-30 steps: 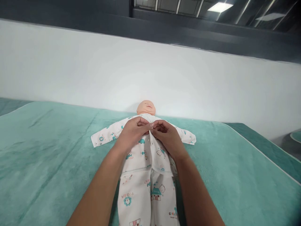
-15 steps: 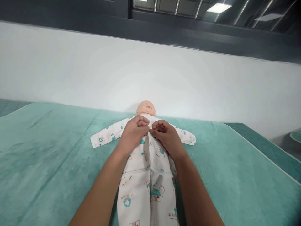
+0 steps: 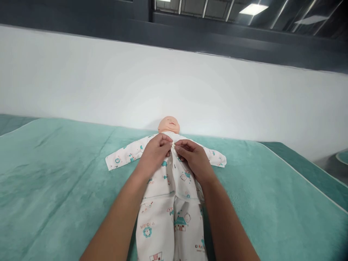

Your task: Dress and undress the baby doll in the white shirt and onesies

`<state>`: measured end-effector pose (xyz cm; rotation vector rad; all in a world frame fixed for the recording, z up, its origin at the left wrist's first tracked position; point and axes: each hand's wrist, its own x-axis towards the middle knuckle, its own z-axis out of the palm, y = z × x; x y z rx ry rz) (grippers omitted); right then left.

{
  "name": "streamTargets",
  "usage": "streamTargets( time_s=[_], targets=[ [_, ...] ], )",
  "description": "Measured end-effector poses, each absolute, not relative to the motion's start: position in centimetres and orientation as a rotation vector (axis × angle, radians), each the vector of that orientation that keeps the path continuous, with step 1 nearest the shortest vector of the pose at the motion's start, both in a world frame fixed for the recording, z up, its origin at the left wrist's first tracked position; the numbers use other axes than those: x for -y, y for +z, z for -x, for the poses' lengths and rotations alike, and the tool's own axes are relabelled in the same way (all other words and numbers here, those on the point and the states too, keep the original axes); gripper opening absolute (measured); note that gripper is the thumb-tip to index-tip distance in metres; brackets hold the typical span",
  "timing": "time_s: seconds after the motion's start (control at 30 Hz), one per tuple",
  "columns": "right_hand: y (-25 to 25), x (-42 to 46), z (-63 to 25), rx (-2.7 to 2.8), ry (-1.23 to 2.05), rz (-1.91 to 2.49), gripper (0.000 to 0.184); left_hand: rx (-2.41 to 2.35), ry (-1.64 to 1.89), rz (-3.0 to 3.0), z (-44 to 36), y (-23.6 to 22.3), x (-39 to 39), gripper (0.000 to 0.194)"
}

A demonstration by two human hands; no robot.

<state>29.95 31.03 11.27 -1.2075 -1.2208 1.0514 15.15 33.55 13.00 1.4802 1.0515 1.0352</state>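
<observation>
White top (image 3: pixel 159 186): on doll (image 3: pixel 169 124); lower front prob. unfastened.
L hand (image 3: pixel 155 150), R hand (image 3: pixel 192 154): we're pinching its front at chest.
Trousers (image 3: pixel 156 226): look on.
Green mat (image 3: pixel 67 181): head nr far edge.

Lateral access: open both sides, low over green cover (image 3: pixel 70 188), i.e. L of L forearm (image 3: pixel 119 214) & R of R forearm (image 3: pixel 225 217). Obstacles: L sleeve (image 3: pixel 123 158) & R sleeve (image 3: pixel 217 157), spread flat outward; pass over or round the ends. Ctr: L hand (image 3: pixel 153 150) & R hand (image 3: pixel 193 156) pinch shirt (image 3: pixel 160 179) front, fingertips nearly meeting; gap btwn too tight for another hand. Near-side access: corridor btwn forearms, above trousers (image 3: pixel 157 221), narrowing twd hands. Far side: white wall (image 3: pixel 174 83) blocks approach behind doll head (image 3: pixel 169 125).
</observation>
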Motion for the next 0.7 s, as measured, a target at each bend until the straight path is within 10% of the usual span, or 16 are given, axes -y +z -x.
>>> streamTargets(
  time_s=[0.7],
  targets=[
    [13.1, -25.1, -27.0, 1.845, 0.391, 1.817, 0.022, -1.087, 0.886, -1.811, -11.7, 11.7, -29.2, 0.009]
  ],
)
